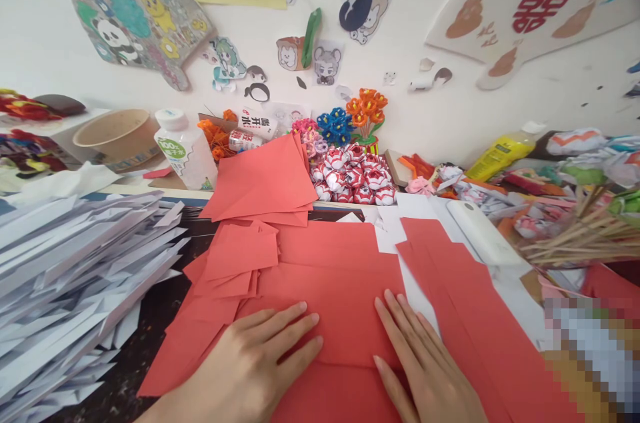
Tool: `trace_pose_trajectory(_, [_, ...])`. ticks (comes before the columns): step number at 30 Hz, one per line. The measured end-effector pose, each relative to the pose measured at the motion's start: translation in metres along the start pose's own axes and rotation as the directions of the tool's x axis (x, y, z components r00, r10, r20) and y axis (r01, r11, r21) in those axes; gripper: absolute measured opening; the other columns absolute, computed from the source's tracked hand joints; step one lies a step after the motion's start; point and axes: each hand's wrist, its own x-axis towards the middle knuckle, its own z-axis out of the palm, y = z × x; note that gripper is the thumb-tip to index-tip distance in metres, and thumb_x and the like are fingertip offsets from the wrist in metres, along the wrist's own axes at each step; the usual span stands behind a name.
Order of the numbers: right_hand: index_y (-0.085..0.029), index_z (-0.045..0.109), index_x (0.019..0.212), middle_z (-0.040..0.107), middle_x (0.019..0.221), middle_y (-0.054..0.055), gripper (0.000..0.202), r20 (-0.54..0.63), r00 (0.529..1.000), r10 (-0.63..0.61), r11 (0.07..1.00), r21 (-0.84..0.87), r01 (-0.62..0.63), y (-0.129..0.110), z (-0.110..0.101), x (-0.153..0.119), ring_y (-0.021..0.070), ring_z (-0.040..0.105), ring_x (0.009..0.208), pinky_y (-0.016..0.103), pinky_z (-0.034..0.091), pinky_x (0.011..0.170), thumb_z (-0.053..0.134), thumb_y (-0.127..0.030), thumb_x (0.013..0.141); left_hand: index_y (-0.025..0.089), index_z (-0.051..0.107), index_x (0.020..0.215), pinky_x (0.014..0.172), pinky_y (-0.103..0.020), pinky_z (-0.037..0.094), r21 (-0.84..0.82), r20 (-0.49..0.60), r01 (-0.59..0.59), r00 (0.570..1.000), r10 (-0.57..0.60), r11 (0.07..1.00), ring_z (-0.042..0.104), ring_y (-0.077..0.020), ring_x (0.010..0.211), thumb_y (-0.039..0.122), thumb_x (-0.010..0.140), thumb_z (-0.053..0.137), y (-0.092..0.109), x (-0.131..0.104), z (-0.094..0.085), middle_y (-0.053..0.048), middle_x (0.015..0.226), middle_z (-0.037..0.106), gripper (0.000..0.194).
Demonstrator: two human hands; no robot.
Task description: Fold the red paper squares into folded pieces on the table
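A large sheet of red paper (345, 283) lies in front of me, with a crease or edge running across it. My left hand (265, 350) rests on its left part, fingers spread and pointing right. Flat on the right side of the sheet is my right hand (417, 360), fingers stretched away from me and the thumb apart. Smaller cut pieces of red paper (243, 250) are stacked by the sheet's upper left. More red squares (267, 176) lean behind it. Long red strips (465, 290) lie right of my right hand.
Folded white paper strips (75, 276) are heaped at left. Behind stand a white bottle (183, 150), a beige bowl (117, 136), red-and-white paper flowers (355, 173) and orange flowers (367, 110). To the right lie a white device (485, 233), a yellow bottle (503, 153) and thin sticks (585, 230).
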Motion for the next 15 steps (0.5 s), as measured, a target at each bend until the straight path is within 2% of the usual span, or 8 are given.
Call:
trace_pose_trajectory(7, [-0.013,0.021,0.150,0.042,0.145,0.009,0.066,0.015,1.000,0.001,1.000,-0.003,-0.001,-0.001,-0.002,0.001,0.0264,0.048,0.127,0.038,0.048,0.098,0.045,-0.034,0.092,0.017,0.062,0.119,0.085,-0.030,0.056,0.038,0.012,-0.021,1.000,0.021,0.999,0.060,-0.0222,0.114,0.027,0.093,0.043,-0.002,-0.001,0.002,-0.007,0.122,0.066,0.034])
trace_pose_trajectory(10, [-0.013,0.027,0.148,0.042,0.144,0.009,0.063,0.028,1.000,0.008,1.000,-0.016,-0.007,-0.002,-0.006,0.004,0.0262,0.047,0.128,0.037,0.049,0.098,0.046,-0.033,0.091,0.017,0.060,0.124,0.091,-0.029,0.054,0.078,0.024,-0.053,0.998,0.051,0.996,0.056,-0.0211,0.119,0.022,0.093,0.041,-0.003,-0.004,0.005,-0.007,0.125,0.063,0.036])
trace_pose_trajectory(15, [-0.010,0.038,0.142,0.041,0.145,0.009,0.057,0.050,0.999,0.015,0.999,-0.047,-0.013,-0.006,-0.013,0.007,0.0261,0.046,0.129,0.037,0.050,0.098,0.048,-0.031,0.090,0.018,0.054,0.131,0.102,-0.026,0.045,0.166,0.058,-0.162,0.986,0.154,0.973,0.052,-0.0177,0.124,0.019,0.097,0.033,-0.001,-0.003,0.005,-0.002,0.134,0.057,0.040])
